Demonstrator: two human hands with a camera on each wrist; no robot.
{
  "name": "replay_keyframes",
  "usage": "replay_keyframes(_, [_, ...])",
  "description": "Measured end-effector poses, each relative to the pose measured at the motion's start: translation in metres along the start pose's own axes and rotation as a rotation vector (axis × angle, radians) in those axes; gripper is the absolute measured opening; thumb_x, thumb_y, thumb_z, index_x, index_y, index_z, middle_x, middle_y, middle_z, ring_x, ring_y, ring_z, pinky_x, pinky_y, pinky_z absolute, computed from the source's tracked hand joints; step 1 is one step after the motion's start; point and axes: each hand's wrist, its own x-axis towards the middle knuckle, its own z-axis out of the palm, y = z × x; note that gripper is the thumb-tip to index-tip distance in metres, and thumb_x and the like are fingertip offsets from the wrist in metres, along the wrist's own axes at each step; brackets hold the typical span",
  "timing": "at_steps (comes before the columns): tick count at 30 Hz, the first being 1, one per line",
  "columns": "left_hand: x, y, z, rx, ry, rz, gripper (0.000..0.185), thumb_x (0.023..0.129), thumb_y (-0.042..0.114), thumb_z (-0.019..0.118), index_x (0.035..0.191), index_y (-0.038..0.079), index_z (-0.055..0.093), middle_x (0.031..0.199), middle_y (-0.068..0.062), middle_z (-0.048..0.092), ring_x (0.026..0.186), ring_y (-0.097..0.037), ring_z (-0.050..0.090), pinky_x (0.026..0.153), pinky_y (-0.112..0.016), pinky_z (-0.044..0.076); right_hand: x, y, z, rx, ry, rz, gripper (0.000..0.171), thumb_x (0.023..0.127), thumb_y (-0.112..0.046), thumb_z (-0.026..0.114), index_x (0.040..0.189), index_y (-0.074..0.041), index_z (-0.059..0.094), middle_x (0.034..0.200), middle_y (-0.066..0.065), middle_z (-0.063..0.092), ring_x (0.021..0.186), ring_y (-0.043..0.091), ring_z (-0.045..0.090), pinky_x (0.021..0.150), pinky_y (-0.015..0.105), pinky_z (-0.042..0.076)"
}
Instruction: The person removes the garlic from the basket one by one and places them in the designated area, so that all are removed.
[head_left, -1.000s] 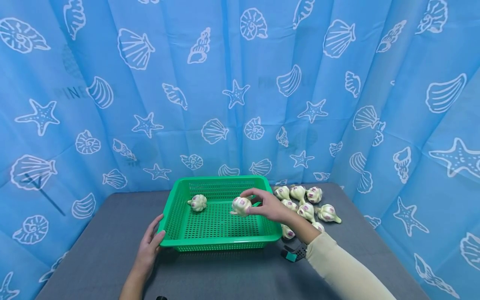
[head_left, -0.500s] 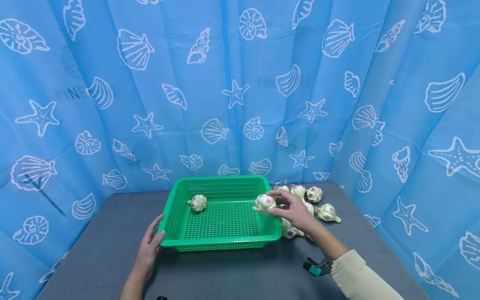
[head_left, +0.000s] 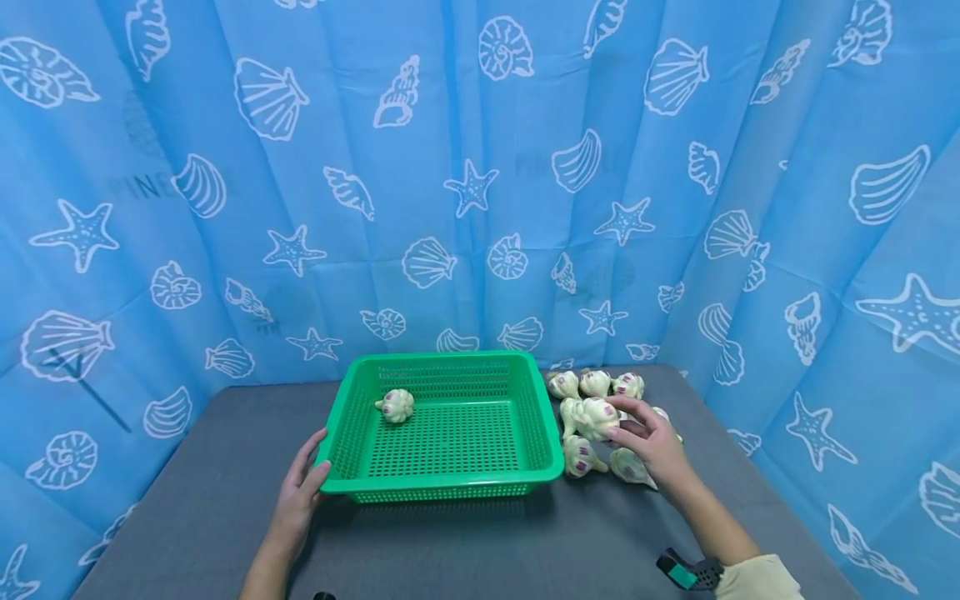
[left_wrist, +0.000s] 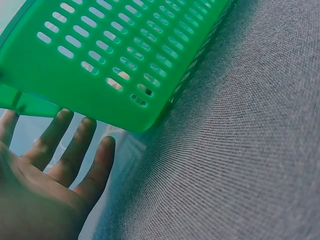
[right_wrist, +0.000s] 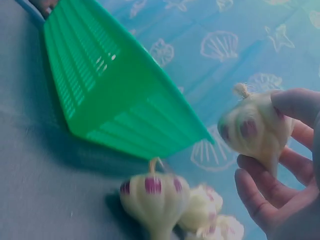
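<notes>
Right hand (head_left: 648,437) pinches garlic bulb (head_left: 597,417) between thumb and fingers, above garlic pile (head_left: 600,385) right of green basket (head_left: 450,483). One bulb in basket (head_left: 395,405), far-left corner. Left hand (head_left: 300,487) spread, fingers straight against basket's near-left corner on grey table (head_left: 480,550). Risks, as judged — light fingertip hold could let bulb slip; wrist could knock pile, bulbs rolling toward table's right edge.

Place: we see a staged recording booth, not a lived-in room.
Backdrop: a blue curtain (head_left: 480,183) printed with white shells and starfish closes off the back and both sides.
Surface: a grey fabric-covered table (head_left: 465,542) runs up to the curtain.
Props: a green basket (head_left: 442,483) and garlic bulbs (head_left: 600,400) sit towards its back edge.
</notes>
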Motion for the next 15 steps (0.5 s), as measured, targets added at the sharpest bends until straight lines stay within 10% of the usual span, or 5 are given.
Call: replay_keyframes(15, [0.000,-0.002,-0.001,-0.004,-0.008,0.006,0.055,0.106,0.030,0.042,0.155,0.016,0.020,0.152,-0.020,0.024,0.108,-0.002,0.050,0.083,-0.029,0.046,-0.041,0.015,-0.041,0.082,0.212,0.048,0.034,0.095,0.006,0.057,0.129,0.006,0.052,0.118,-0.008,0.059,0.091,0.005,0.065,0.069,0.027,0.053])
